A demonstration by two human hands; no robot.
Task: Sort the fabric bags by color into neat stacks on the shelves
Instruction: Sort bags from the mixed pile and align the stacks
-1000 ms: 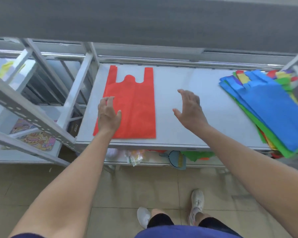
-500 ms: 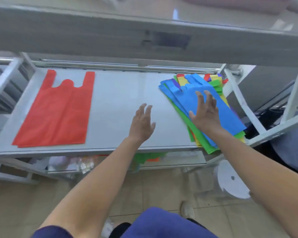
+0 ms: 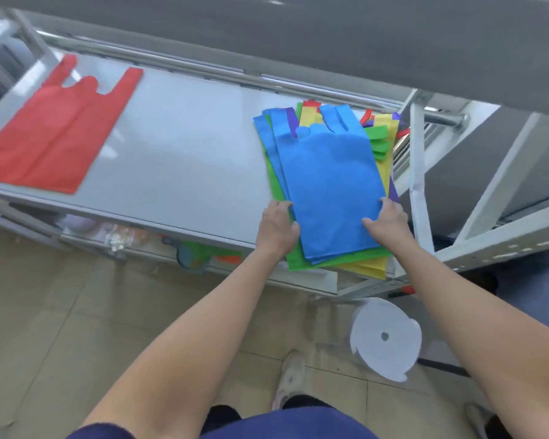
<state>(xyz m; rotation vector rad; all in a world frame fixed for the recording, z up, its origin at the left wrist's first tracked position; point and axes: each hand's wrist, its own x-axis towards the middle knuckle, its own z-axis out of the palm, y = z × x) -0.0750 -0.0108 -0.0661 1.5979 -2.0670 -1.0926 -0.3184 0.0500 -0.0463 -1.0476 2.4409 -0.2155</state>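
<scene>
Red fabric marks the far left: a single red bag (image 3: 54, 134) lies flat on the grey shelf (image 3: 187, 160), its left corner cut off by the frame and well apart from both hands. Below the shelf's front edge, a lower shelf holds things too blurred to name. Further right, the left grip (image 3: 278, 224) is clamped on the left edge of the blue bag (image 3: 327, 185), fingers curled at the hem. That bag tops a mixed pile (image 3: 293, 261) at the shelf's right end, with green, yellow, purple and red edges showing beneath; how many layers the fingers take in is hidden. The right grip (image 3: 389, 221) is clamped on the bag's right edge, thumb on top. A white stool (image 3: 385, 339) stands on the floor below.
</scene>
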